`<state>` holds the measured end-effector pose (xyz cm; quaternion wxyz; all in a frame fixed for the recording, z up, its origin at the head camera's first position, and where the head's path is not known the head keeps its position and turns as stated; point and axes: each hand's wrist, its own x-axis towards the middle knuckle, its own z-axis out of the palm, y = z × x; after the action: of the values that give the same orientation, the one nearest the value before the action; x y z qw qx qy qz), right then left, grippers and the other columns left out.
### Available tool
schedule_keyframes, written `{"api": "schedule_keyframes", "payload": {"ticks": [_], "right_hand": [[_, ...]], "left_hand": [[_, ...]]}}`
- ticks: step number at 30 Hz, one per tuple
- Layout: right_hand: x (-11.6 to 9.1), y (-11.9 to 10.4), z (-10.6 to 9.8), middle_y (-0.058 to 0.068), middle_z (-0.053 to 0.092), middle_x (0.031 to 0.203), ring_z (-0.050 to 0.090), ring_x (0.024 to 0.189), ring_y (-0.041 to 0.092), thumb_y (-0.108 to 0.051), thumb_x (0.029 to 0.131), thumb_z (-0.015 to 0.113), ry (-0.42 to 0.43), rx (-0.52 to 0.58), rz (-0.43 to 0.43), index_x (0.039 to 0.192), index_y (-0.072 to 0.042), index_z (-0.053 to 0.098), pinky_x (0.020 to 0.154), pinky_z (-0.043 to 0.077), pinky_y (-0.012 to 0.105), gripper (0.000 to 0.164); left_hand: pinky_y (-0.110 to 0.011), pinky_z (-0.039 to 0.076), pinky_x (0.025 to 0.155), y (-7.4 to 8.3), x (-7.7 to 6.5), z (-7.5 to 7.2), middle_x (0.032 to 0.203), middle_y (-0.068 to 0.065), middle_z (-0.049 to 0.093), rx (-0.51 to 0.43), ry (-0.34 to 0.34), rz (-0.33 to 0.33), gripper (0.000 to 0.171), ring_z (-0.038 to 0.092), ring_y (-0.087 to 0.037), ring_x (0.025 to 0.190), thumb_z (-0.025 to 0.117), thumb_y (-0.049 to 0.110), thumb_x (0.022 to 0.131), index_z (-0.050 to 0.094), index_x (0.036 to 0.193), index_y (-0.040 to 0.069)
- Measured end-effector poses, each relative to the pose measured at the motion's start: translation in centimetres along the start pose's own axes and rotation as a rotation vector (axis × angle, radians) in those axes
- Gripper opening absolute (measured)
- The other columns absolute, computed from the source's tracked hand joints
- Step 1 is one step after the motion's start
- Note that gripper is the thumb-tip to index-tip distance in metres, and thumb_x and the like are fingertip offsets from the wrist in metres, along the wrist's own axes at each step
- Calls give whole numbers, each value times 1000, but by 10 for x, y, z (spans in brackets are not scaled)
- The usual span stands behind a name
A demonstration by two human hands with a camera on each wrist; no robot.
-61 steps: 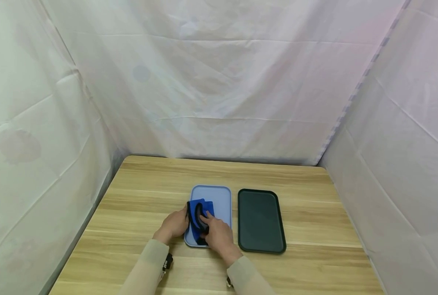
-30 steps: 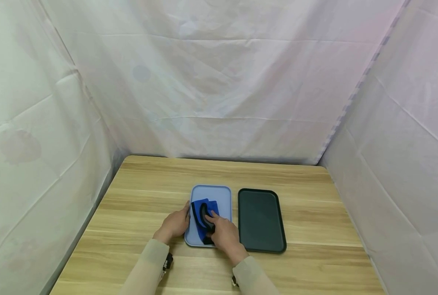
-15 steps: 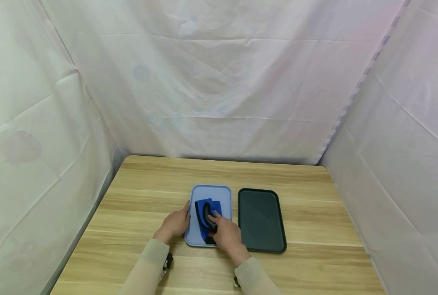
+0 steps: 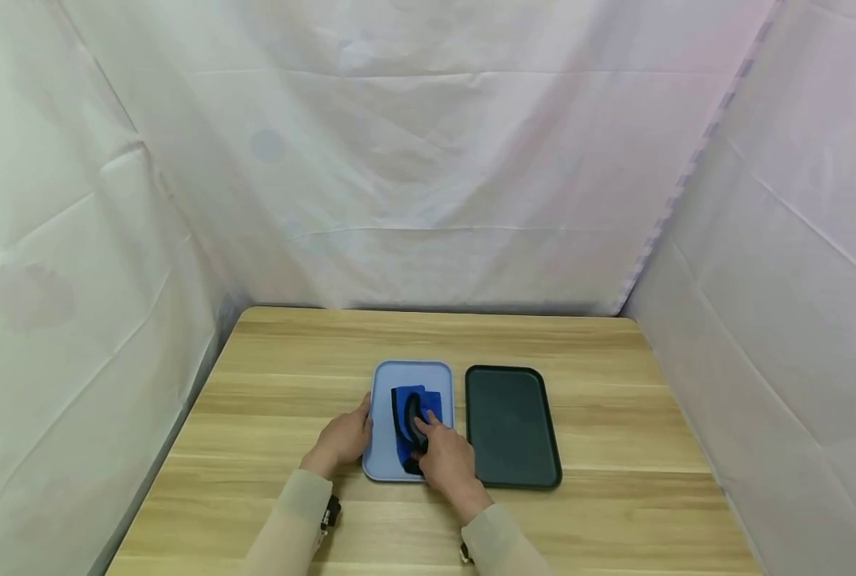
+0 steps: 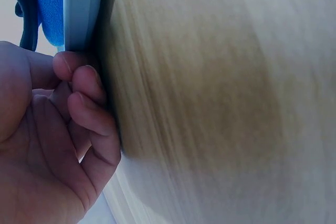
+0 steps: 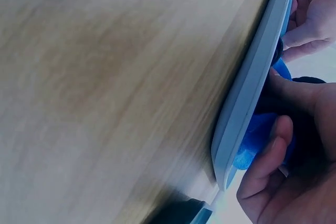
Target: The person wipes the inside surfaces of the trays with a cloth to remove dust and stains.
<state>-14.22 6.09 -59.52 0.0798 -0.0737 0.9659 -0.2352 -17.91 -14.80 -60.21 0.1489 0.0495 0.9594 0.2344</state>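
Observation:
A light blue tray [image 4: 414, 373] lies on the wooden table, with a blue terry cloth [image 4: 434, 402] edged in black on it. Over the cloth sits a black, curved handle-like piece [image 4: 414, 410]. My right hand [image 4: 448, 460] grips this black piece, index finger along its top; its underside is hidden. At the tray's left rim is my left hand [image 4: 343, 438], holding it. In the left wrist view, the curled fingers [image 5: 89, 114] meet the tray's outer edge [image 5: 83, 11]. Right thumb and fingers close around the black piece in the right wrist view, blue fabric [image 6: 254, 137] showing beneath.
A dark green tray [image 4: 510, 428] lies just right of the light blue one, a narrow strip of table between them. White cloth walls [image 4: 428, 200] stand behind the table and on both sides. Each wrist wears a small dark device.
My right hand has slid the black piece and the blue cloth rightward across the light blue tray, away from my left hand. Left hand and both trays have stayed nearly in place.

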Motion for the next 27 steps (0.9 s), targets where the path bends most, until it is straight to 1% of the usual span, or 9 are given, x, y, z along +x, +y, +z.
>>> {"api": "schedule_keyframes", "payload": {"ticks": [4,8,14,19,21,24,26,27], "right_hand": [[0,1,-1,1,44,150,36,38,12,-27,81,77,20,-4,29,139,-32,53,36,31,29,63],[-1,2,-1,1,44,150,40,40,14,-28,81,77,29,-10,47,139,-32,53,38,34,30,63],[0,6,-3,2,44,151,34,35,13,-28,81,77,38,-2,55,139,-32,53,35,31,30,63],[2,7,-5,2,44,150,31,35,12,-27,81,78,41,10,64,139,-32,53,35,29,30,63],[2,7,-6,2,44,150,31,35,12,-27,80,78,38,15,70,138,-32,53,35,30,30,63],[4,7,-6,1,44,150,31,35,12,-26,80,78,37,15,75,138,-33,54,35,30,30,63],[5,7,-6,1,44,150,32,36,13,-26,80,78,39,14,82,137,-33,54,35,30,30,63],[5,7,-7,1,44,150,32,37,13,-26,80,78,39,11,83,137,-33,54,36,31,30,63]], "left_hand": [[-47,51,86,0,1,1,123,-20,65,-1,-2,0,56,62,-20,81,43,22,102,27,152,2],[-44,51,81,0,1,1,119,-19,66,-5,-4,-4,56,61,-19,78,43,23,102,27,152,2],[-42,50,79,0,1,0,117,-18,67,-7,-4,-8,56,59,-17,75,42,23,102,26,152,2],[-41,50,77,1,1,0,118,-18,67,-8,-9,-14,56,59,-17,74,42,24,102,26,152,3],[-40,49,75,2,0,0,113,-17,69,-10,-12,-16,56,58,-17,73,42,24,102,26,152,3],[-39,48,71,2,0,0,97,-13,70,-20,-20,-25,56,57,-16,68,41,24,102,26,152,4],[-38,47,69,2,0,-1,90,-11,68,-22,-22,-28,56,56,-16,66,42,23,102,26,152,3],[-38,48,69,2,0,-1,91,-12,69,-20,-21,-29,56,56,-16,66,42,23,102,26,152,3]]}}
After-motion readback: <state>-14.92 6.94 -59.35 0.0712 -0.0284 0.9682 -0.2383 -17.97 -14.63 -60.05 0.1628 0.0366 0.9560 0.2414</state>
